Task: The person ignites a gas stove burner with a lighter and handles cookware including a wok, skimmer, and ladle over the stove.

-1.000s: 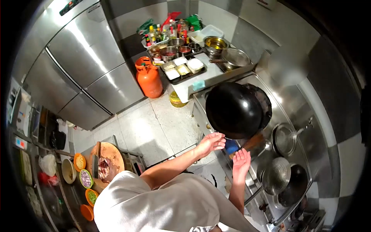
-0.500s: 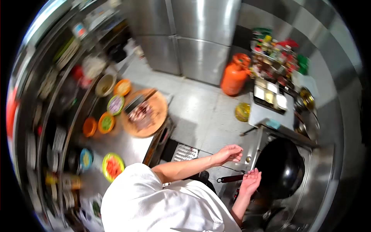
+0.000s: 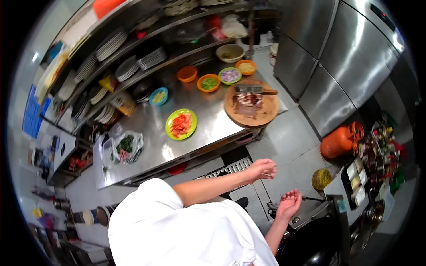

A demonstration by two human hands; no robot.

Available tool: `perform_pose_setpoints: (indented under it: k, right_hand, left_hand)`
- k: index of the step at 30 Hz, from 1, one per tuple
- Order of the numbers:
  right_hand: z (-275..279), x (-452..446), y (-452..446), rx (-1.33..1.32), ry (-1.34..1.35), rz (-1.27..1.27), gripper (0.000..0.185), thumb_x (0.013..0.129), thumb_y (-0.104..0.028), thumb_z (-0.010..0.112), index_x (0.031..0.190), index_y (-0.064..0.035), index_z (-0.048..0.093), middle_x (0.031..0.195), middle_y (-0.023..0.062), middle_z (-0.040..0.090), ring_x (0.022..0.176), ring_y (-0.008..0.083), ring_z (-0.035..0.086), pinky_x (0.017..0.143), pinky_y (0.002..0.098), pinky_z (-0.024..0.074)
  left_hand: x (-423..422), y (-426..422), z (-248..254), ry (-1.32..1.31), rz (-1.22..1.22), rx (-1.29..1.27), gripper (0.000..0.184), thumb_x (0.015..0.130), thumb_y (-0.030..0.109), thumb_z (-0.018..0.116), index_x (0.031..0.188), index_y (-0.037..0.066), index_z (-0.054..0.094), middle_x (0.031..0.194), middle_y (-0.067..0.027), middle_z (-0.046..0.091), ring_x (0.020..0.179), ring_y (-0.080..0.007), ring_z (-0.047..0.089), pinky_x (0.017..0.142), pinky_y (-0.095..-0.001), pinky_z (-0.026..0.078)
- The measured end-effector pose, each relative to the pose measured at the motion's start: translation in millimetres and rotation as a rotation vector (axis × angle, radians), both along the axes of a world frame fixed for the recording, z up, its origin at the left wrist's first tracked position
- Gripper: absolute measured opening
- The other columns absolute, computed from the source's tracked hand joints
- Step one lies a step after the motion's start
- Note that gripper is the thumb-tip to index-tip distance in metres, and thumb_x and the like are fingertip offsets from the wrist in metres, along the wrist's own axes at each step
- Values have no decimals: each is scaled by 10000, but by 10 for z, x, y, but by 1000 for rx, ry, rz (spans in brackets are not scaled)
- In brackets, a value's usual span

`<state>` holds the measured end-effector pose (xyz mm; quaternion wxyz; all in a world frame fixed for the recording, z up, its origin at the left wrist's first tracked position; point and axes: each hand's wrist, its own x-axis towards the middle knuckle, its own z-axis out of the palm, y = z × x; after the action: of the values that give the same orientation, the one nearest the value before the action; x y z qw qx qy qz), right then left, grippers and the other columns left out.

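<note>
My left hand hangs in the air over the floor, fingers half open and slightly curled, with nothing in its grasp that I can see. My right hand is nearer and to the right, palm up, fingers loosely bent, holding nothing either. The wok sits at the near right, close to that hand but apart from its fingers.

As I judge it, much of the cutting is done: on the far desk, red strips, green pieces and purple-white pieces all look cut and dished. The meat lies on the round board at the desk's right end, by a cleaver, seemingly not yet dished; how finely it is cut I cannot tell. Nor can I make out what the wok holds, so I can't say whether cooking is under way.
</note>
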<state>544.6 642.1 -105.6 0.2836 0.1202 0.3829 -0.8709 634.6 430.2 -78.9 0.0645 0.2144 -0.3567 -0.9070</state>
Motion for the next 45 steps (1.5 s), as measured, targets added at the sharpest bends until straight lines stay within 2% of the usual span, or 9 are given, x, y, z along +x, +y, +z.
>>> perform_pose_setpoints:
  k: [11, 16, 23, 29, 35, 38, 43, 44, 45]
  right_hand:
    - [136, 350, -432, -1, -4, -64, 205, 906, -274, 558, 980, -86, 589, 846, 12, 563, 752, 142, 526, 634, 272, 412]
    - [287, 631, -550, 114, 95, -193, 253, 940, -278, 544, 1032, -50, 604, 873, 51, 606, 789, 163, 596, 693, 306, 485]
    - [158, 1001, 9, 132, 123, -602, 257, 965, -281, 528, 1043, -50, 609, 869, 39, 617, 775, 150, 608, 669, 287, 480]
    - [-602, 1117, 607, 584, -27, -1120, 313, 913, -335, 638, 1026, -49, 575, 853, 26, 601, 719, 110, 584, 629, 258, 483]
    - [-803, 841, 507, 80, -152, -955, 411, 915, -532, 557, 1021, -135, 561, 867, 7, 621, 784, 132, 597, 702, 312, 486]
    - [-743, 836, 393, -26, -202, -912, 429, 911, -580, 527, 1019, -166, 550, 870, -8, 602, 824, 133, 578, 711, 313, 463]
    - [-986, 889, 176, 66, -110, -1058, 573, 951, -591, 422, 1120, -54, 525, 1004, 62, 582, 897, 143, 569, 691, 313, 468]
    - [-1399, 757, 12, 476, -244, -1283, 542, 978, -546, 393, 1121, -36, 511, 923, 78, 591, 780, 152, 602, 610, 299, 478]
    - [-934, 869, 122, 493, -298, -1246, 541, 985, -535, 377, 1127, -30, 508, 892, 87, 601, 716, 167, 609, 573, 308, 480]
  left_hand:
    - [290, -590, 55, 39, -50, 18, 278, 907, 146, 567, 1154, 21, 540, 953, -86, 629, 887, -203, 643, 805, -339, 525]
    - [145, -597, 74, 50, -188, 98, 286, 963, 258, 543, 1147, 40, 558, 943, -66, 631, 879, -199, 630, 838, -353, 524]
    - [-310, 85, -50, 61, -672, 132, 265, 970, 260, 539, 1127, 49, 575, 971, -76, 642, 891, -187, 624, 895, -408, 515]
    - [-662, 767, -70, -10, -938, 49, 252, 970, 248, 538, 1130, 57, 573, 975, -60, 635, 919, -186, 617, 930, -417, 489]
    - [-953, 1360, -698, -123, -1121, -397, 299, 948, 264, 578, 1157, 54, 537, 1071, -44, 605, 1049, -169, 564, 925, -374, 462]
    - [-945, 1717, -619, -72, -1324, -479, 272, 960, 307, 573, 1031, 45, 592, 853, -33, 620, 775, -139, 600, 722, -280, 490]
    - [-1032, 2101, -682, -279, -1648, -333, 443, 947, 392, 584, 1069, -34, 567, 948, -152, 667, 814, -215, 647, 774, -351, 547]
    - [-1021, 2152, -729, -271, -1728, -302, 441, 948, 380, 585, 1085, -38, 554, 955, -165, 668, 825, -233, 652, 776, -354, 546]
    - [-972, 2224, -699, -254, -1757, -320, 415, 950, 362, 581, 1065, -36, 556, 945, -167, 667, 826, -241, 656, 769, -354, 546]
